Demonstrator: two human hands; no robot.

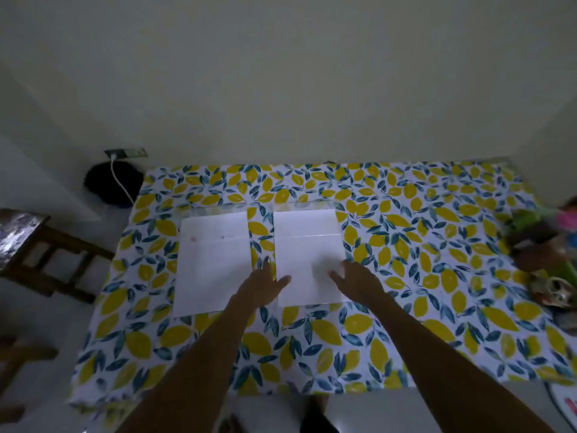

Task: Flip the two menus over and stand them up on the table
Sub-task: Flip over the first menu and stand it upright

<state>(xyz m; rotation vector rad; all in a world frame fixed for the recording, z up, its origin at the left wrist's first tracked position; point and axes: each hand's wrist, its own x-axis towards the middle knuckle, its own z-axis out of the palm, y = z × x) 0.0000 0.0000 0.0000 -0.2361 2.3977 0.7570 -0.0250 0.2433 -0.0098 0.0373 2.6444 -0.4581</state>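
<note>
White menus point(307, 254) flat beside cluttered objects point(549, 245).

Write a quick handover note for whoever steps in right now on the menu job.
Left hand: open, at the left edge of the right menu, no grip yet.
Right hand: open, at that menu's right edge, no grip yet.
Left menu: flat on the lemon-print tablecloth, untouched.
Right menu: also flat, blank side up.
Done: nothing flipped or stood.
Left: flip both menus, stand each up.
</note>
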